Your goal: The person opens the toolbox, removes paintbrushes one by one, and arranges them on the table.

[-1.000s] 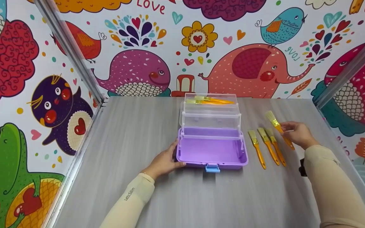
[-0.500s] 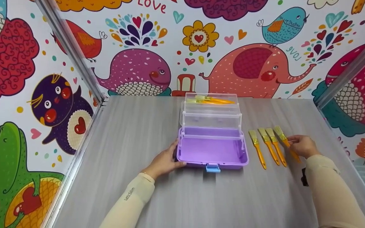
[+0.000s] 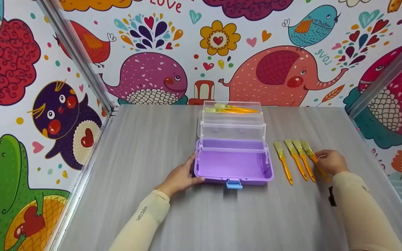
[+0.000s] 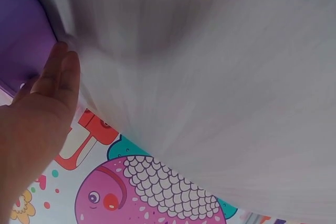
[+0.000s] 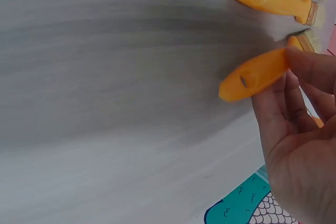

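My right hand [image 3: 331, 162] pinches a paintbrush [image 3: 308, 149] with a yellow-orange handle and pale bristles. In the right wrist view, thumb and fingers hold that handle [image 5: 251, 77], its end tilted off the tabletop. To its left lie three similar paintbrushes [image 3: 283, 164], roughly side by side. My left hand [image 3: 179, 179] rests against the left side of an opened purple box [image 3: 234, 182], thumb at the front corner. In the left wrist view, its fairly straight fingers [image 4: 67, 74] touch the purple wall. Clear trays [image 3: 233, 130] rise behind the box's base, and paintbrushes [image 3: 237, 110] lie in the topmost part.
The box's blue latch [image 3: 234, 184] sticks out at the front. A grey wood-grain table [image 3: 145, 139] carries everything, with cartoon-printed walls [image 3: 152, 76] at its back and sides. Metal posts [image 3: 79, 59] stand at the corners. A small black object [image 3: 332, 196] shows beside the right sleeve.
My right hand has brought its paintbrush down and toward me, beside the row of three, and still holds it. The left hand stays against the box.
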`<action>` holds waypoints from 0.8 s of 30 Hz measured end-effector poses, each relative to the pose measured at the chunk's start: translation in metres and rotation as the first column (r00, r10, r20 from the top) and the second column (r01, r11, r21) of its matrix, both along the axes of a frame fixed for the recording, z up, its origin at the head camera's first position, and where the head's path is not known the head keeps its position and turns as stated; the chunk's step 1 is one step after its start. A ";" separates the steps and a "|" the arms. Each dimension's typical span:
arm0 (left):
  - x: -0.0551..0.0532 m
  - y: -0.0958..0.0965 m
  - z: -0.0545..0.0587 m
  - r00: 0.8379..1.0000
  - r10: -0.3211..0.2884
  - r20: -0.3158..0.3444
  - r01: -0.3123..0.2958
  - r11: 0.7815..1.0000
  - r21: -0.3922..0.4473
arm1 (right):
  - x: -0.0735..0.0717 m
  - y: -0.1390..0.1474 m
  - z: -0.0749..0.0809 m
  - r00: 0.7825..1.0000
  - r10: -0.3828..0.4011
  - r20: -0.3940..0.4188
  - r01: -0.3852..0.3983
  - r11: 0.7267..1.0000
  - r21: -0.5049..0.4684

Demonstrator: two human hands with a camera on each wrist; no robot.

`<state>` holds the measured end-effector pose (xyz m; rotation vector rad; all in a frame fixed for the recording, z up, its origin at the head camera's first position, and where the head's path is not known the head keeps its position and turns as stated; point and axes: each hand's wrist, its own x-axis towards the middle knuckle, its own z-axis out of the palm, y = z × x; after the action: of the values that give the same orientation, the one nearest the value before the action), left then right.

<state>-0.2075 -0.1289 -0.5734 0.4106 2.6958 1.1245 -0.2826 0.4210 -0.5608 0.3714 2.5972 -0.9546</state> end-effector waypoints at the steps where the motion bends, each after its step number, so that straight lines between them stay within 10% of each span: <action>1: 0.000 0.000 0.000 1.000 0.000 0.002 0.000 1.000 -0.002 | 0.000 -0.001 -0.001 1.000 -0.001 -0.011 0.001 1.000 0.023; 24: 0.001 0.001 0.002 1.000 0.015 0.011 -0.014 1.000 -0.013 | 0.003 -0.010 0.006 0.994 -0.100 0.052 0.092 0.987 0.129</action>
<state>-0.2062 -0.1278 -0.5719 0.3819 2.6990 1.1090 -0.2799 0.4112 -0.5551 0.5536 2.6133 -0.7988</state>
